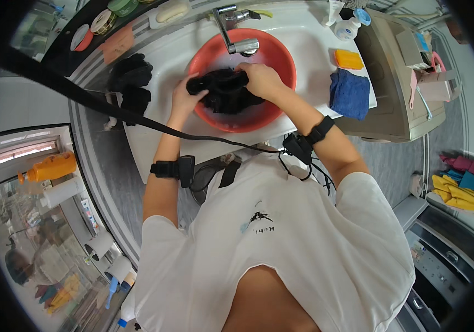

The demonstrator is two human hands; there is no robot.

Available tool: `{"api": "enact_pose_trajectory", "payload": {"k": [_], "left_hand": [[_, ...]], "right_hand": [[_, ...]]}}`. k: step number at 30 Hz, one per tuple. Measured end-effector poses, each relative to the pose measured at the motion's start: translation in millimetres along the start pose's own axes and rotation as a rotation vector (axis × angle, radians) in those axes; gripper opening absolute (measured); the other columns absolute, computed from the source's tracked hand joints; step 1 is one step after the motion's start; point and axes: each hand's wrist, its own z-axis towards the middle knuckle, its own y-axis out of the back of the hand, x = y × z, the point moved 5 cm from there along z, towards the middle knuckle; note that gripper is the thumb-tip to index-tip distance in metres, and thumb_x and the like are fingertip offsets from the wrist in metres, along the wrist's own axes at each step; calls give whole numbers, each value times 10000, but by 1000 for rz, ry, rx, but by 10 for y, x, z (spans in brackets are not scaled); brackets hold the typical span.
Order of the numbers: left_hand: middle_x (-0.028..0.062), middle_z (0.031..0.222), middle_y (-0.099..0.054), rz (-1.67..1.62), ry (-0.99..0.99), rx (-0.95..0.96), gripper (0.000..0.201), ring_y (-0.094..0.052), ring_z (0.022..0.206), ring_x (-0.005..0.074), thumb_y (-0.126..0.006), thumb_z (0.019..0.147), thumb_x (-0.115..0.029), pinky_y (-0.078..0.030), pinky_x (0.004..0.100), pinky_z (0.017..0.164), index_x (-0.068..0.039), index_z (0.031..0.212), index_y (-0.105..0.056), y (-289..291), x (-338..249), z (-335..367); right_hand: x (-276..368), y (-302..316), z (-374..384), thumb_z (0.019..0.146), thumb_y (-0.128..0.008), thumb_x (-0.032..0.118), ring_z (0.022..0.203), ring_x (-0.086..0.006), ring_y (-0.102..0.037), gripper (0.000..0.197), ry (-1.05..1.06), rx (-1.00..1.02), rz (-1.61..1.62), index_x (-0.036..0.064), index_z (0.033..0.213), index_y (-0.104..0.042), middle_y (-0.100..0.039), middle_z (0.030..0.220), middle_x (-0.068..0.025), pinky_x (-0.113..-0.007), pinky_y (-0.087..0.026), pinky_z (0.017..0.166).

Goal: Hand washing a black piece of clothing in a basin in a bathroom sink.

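A black, wet-looking cloth item (227, 98) is bunched up over a round red basin (284, 61); its exact kind cannot be made out. At its left end, my left hand (184, 97) is closed around a fold, thumb and fingers on either side. My right hand (262, 81) grips the upper right part of the cloth. Whitish, cloudy water (231, 118) shows around the fabric inside the basin. Right above the basin hangs the spout of a chrome faucet (243, 46). The basin sits in a white sink (311, 52).
On the sink's right ledge lie an orange soap bar (348, 59) and a folded blue cloth (350, 93), with a pump bottle (348, 27) behind. More black cloth (130, 74) lies over the left edge. A black cable (120, 110) crosses before my left forearm.
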Motion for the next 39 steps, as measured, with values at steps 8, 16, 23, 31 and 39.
{"api": "enact_pose_trajectory", "payload": {"k": [8, 16, 23, 31, 39], "left_hand": [[194, 1394, -292, 566, -90, 395, 1084, -268, 1285, 452, -851, 496, -420, -340, 559, 981, -376, 1418, -282, -698, -31, -53], [148, 1531, -4, 887, -119, 536, 1194, -30, 1373, 472, -826, 493, -479, -142, 722, 992, -408, 1447, -111, -1320, 470, 125], [178, 1526, 55, 1043, -11, 686, 860, 6, 1375, 477, -716, 710, -287, -93, 705, 1015, -376, 1421, -241, -1623, 633, 336], [172, 1530, 35, 902, -13, 602, 504, 47, 1379, 467, -557, 836, -284, -39, 698, 1027, -304, 1328, -447, -1855, 1306, 296], [173, 1496, -190, 954, -164, 303, 523, -274, 1345, 361, -527, 840, -217, -248, 582, 1043, -153, 1347, -414, -1649, 848, 236]], "right_hand": [[-379, -786, 20, 658, -776, 408, 1312, -380, -300, 985, -137, 502, -492, 192, 1449, -229, -289, 1429, -186, -659, -281, 954], [-827, -1504, 252, 717, -720, 366, 1394, -404, -82, 1012, -104, 417, -498, 105, 1474, -100, -45, 1520, -207, -683, -150, 1012], [-1157, -1892, 430, 837, -550, 246, 1231, -311, -451, 507, -141, 533, -559, 83, 1306, -445, -436, 1350, -171, -468, -345, 995], [-1192, -2189, 464, 787, -533, 128, 924, -354, -593, 214, 75, 7, -319, 30, 957, -618, -613, 960, -165, -485, -455, 808], [-1044, -1816, 406, 828, -518, 158, 839, -254, -642, 225, -23, 269, -582, 100, 1017, -625, -659, 937, -87, -381, -494, 748]]}}
